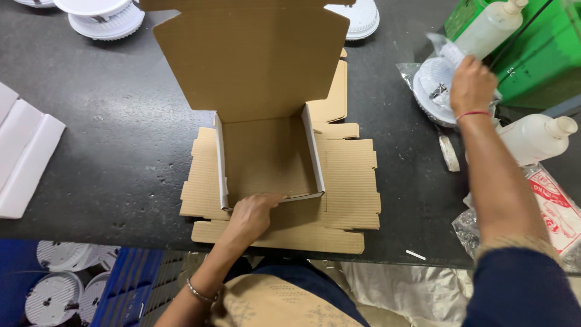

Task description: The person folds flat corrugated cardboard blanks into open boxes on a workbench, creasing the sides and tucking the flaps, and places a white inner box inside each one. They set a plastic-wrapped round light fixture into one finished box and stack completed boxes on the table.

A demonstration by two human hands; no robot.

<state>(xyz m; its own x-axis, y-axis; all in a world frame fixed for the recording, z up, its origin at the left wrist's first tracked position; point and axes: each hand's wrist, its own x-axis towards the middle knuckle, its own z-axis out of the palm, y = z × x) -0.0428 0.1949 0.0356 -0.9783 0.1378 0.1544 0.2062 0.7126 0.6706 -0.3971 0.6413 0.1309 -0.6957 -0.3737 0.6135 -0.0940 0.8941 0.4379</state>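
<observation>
— So, where do things stand on that black table [109, 139]?

— Biggest first: under everything lies the stack of flat cardboard blanks [354, 181], none of them folded. On top of that stack stands 1 cardboard box [266, 154], already formed: 3 walls up, lid flap standing tall at the back, inside bare. So I judge the folding of this 1 done and the filling not yet begun.

— And your hands?

— My left hand [253, 215] rests on the front wall of the box, fingers spread flat and pressing, not clenched around anything. My right hand [471, 85] is well away to the right, fingers closed on a round white plastic part in its clear bag [431, 85].

— Anything else around?

— A green crate [538, 66] at the far right with a white squeeze bottle [490, 27] against it, a second white bottle [535, 138] nearer me, white folded boxes [24, 154] at the left edge, more round white parts [106, 21] at the back, and a small roll of tape [449, 152] just below the bagged part.

— So what is left?

— As I judge it: the bagged part is outside the box, and the lid is open.
</observation>
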